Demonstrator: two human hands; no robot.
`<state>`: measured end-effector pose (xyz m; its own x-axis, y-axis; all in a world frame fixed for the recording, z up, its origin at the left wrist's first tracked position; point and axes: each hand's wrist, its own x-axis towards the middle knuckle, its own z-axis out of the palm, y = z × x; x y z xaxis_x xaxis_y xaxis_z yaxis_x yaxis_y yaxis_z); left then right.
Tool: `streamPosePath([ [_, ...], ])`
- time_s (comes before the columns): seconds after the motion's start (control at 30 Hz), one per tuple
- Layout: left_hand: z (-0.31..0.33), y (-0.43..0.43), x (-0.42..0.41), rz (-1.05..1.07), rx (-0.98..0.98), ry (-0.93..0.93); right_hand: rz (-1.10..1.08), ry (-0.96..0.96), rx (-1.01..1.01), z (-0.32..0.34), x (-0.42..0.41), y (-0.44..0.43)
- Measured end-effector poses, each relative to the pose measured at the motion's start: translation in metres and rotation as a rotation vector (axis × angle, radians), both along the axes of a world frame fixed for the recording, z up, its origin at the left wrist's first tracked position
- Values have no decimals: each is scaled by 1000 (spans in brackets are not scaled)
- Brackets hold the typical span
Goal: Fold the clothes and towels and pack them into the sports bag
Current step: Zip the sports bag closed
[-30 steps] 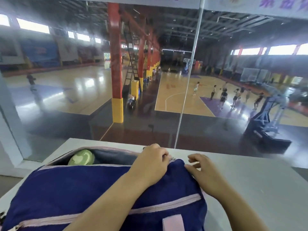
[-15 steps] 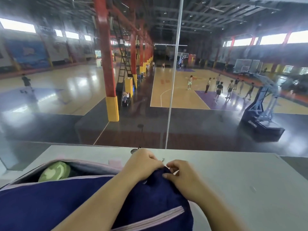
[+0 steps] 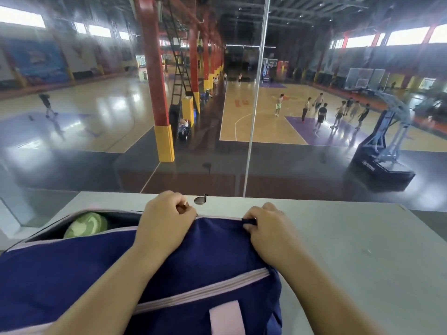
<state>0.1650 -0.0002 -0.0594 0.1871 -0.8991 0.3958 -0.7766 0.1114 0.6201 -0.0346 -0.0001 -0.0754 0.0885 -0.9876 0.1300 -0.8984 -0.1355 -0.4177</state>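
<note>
A navy sports bag (image 3: 79, 267) with pink trim lies on the grey table (image 3: 350, 250) in front of me. Its top opening gapes on the left, where a rolled green and white towel (image 3: 84, 224) shows inside. My left hand (image 3: 167, 223) is closed at the top seam, pinching what looks like the zipper pull. Further right, my right hand (image 3: 268, 228) grips a small navy tab at the end of the seam. Between my hands the opening is zipped shut.
A glass pane (image 3: 254, 117) stands right behind the table's far edge, with a basketball hall and players below. A small dark fitting (image 3: 200, 199) sits at the table's far edge. Bare table surface stretches to the right of the bag.
My hands were together at the right end of the seam; the left hand has since moved left along it while the right hand holds the end tab. The camera tilted a little.
</note>
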Motion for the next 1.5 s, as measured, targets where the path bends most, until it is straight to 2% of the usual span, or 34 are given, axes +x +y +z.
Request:
streamPosePath([
  [0.13, 1, 8, 46, 166, -25, 35, -72, 83, 39, 0, -3, 7],
  [0.27, -3, 19, 62, 140, -39, 26, -25, 201, -38, 20, 22, 9],
  [0.37, -3, 23, 63, 79, -56, 30, 177, 123, -84, 36, 60, 9],
  [0.5, -2, 30, 70, 4, -83, -28, 395, 206, -62, 28, 108, 10],
  [0.6, -3, 39, 87, 60, -79, -71, 339, 161, -77, 18, 111, 7],
  [0.7, -3, 52, 119, 218, -84, -22, 238, 133, -50, 14, 103, 10],
  [0.87, -11, 67, 139, 251, -40, 4, 187, 289, -112, 17, 124, 20],
  [0.93, -11, 67, 141, 227, -42, 36, 228, 301, -122, 22, 139, 22],
  [1.07, -11, 66, 148, 259, -76, 80, 365, 220, -148, 20, 163, 22],
  [1.23, -15, 72, 187, 517, -134, 132, 250, 145, -126, 8, 152, 16],
  [1.4, -24, 80, 213, 482, -49, 155, 227, 145, -131, 5, 153, 18],
  [1.5, -26, 87, 206, 469, -70, 250, 258, 142, -109, 10, 152, 24],
])
